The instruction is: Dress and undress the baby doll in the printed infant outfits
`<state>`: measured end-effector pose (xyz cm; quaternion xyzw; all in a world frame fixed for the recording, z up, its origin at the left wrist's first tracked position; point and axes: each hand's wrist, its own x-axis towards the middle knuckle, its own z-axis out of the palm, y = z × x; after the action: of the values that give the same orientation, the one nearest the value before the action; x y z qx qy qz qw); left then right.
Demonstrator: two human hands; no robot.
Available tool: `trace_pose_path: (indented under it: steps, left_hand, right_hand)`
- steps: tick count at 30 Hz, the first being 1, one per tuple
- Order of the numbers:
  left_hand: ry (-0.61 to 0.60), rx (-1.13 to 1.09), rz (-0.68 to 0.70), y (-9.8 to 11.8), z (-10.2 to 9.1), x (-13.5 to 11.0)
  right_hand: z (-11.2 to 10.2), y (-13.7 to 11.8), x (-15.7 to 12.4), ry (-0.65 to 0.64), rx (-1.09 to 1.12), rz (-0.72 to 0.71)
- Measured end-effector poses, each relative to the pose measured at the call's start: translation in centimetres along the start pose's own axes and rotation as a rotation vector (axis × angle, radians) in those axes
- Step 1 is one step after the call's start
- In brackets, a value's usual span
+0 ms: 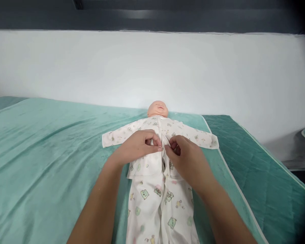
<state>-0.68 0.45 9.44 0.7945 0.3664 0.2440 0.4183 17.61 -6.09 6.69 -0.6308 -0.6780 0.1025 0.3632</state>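
Observation:
A baby doll [158,109] lies on its back, head toward the wall. It wears a white printed baby shirt [144,167] with long sleeves spread to both sides, and matching pants [147,206]. My left hand [142,144] pinches the shirt's left front edge at the chest, thumb and finger together. Close beside it, my right hand [184,150] pinches the other front edge, which is lifted a little. Below my fingers the front opening parts slightly. Any fastener between the fingertips is too small to make out.
A light green sheet [53,152] with soft wrinkles lies under the doll. To the right is a darker green quilted cover [259,169] with a pale border. Behind stands a white wall [117,67], with a dark beam [152,18] along the top.

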Motion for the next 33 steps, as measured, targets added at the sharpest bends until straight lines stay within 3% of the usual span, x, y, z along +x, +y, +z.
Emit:
trace_pose_path:
  steps: [3, 7, 16, 23, 33]
  left_hand:
    - [0.017, -0.005, -0.033, 0.2, 0.2, -0.1]
    - [0.036, -0.07, -0.069, 0.6, 0.5, -0.3]
    - [-0.024, -0.385, -0.076, 0.4, 1.0, -0.1]
    - [-0.077, -0.41, -0.051, 0.0, 0.6, -0.1]
    - [-0.015, -0.46, -0.053, -0.4, 0.9, 0.2]
  right_hand:
    - [-0.6, 0.0, 0.1, -0.025, 0.036, 0.007]
    - [-1.5, -0.1, 0.1, -0.175, 0.182, 0.044]
    - [-1.1, 1.0, 0.3, -0.32, 0.733, 0.179]
    - [-0.7, 0.9, 0.3, -0.326, 0.756, 0.182]
    - [-0.6, 0.9, 0.3, -0.311, 0.752, 0.171]
